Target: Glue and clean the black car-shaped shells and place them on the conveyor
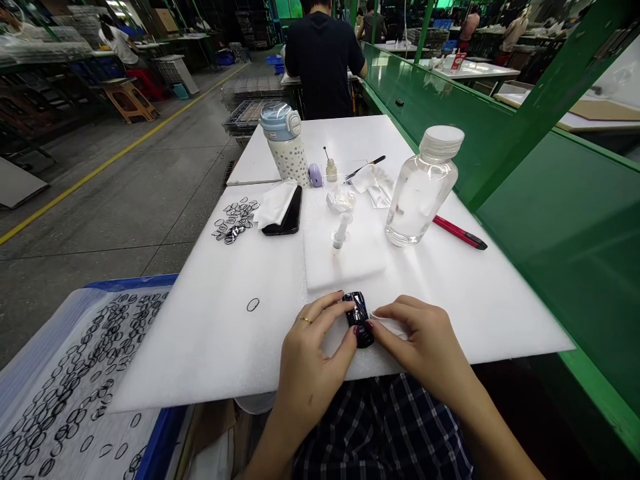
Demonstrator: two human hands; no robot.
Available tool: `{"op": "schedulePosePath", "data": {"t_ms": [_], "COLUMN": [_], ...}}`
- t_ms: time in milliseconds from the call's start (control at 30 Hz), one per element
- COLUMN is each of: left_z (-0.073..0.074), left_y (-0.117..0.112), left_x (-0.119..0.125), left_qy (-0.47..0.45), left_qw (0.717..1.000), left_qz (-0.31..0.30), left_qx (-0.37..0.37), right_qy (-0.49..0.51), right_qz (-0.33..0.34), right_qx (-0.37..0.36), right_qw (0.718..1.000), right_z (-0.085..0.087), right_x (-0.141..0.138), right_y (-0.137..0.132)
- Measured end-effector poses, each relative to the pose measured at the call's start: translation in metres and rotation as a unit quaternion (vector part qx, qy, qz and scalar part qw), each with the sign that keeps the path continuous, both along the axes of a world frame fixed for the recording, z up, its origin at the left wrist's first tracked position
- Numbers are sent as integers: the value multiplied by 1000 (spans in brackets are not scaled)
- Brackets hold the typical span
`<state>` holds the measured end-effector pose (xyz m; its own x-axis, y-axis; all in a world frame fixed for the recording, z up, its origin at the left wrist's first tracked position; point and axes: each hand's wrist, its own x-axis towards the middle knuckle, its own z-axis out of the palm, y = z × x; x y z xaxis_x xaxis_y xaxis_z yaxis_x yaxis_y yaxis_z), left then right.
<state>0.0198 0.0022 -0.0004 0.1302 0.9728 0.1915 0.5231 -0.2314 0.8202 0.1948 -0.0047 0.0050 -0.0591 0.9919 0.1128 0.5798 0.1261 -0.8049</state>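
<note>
A small glossy black casing [358, 320], rounded and oblong, rests at the near edge of the white foam sheet. Its exact kind I cannot make out. My left hand [315, 347] grips it from the left, fingertips on its top and thumb on its near side. My right hand [420, 333] is closed in a pinch on a folded white tissue [393, 325], at the casing's right edge. Beyond the hands lies a foam block [345, 263] with a small translucent dropper-like tube [341, 233] standing on it. A single thin black ring [253, 305] lies to the left.
A clear bottle [423, 190], red cutter [460, 233], speckled tumbler [286, 143], phone [287, 217] under tissue, small glass vial [331, 170] and pile of black rings [237, 217] stand or lie farther back. A blue-rimmed tray [167, 433] of rings is lower left. Green conveyor [400, 93] runs right.
</note>
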Motion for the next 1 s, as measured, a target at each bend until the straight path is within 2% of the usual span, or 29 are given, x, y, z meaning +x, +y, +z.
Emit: {"op": "schedulePosePath", "data": {"t_ms": [200, 333, 400, 467, 567, 733, 1000], "left_z": [3, 9, 9, 7, 1, -2, 1], "left_y": [7, 18, 21, 22, 19, 15, 17], "left_x": [-6, -16, -17, -14, -9, -10, -10], "left_qy": [14, 45, 65, 74, 73, 70, 75], "left_qw": [999, 980, 972, 980, 989, 989, 988], "left_qz": [-34, -191, -223, -183, -128, -129, -132], "left_qx": [-15, -33, -31, -12, 15, 17, -1], "right_qy": [-18, 7, 4, -28, -75, -130, -114], "right_qz": [8, 18, -4, -16, 11, 38, -21], "right_qx": [-11, 69, 136, 196, 247, 317, 235], "right_qw": [1000, 997, 991, 980, 966, 939, 965], "right_z": [-1, -6, -10, -15, -21, -25, -23], "right_x": [1, 8, 10, 11, 9, 1, -10], "right_y": [1, -6, -13, -21, -29, -30, -19]}}
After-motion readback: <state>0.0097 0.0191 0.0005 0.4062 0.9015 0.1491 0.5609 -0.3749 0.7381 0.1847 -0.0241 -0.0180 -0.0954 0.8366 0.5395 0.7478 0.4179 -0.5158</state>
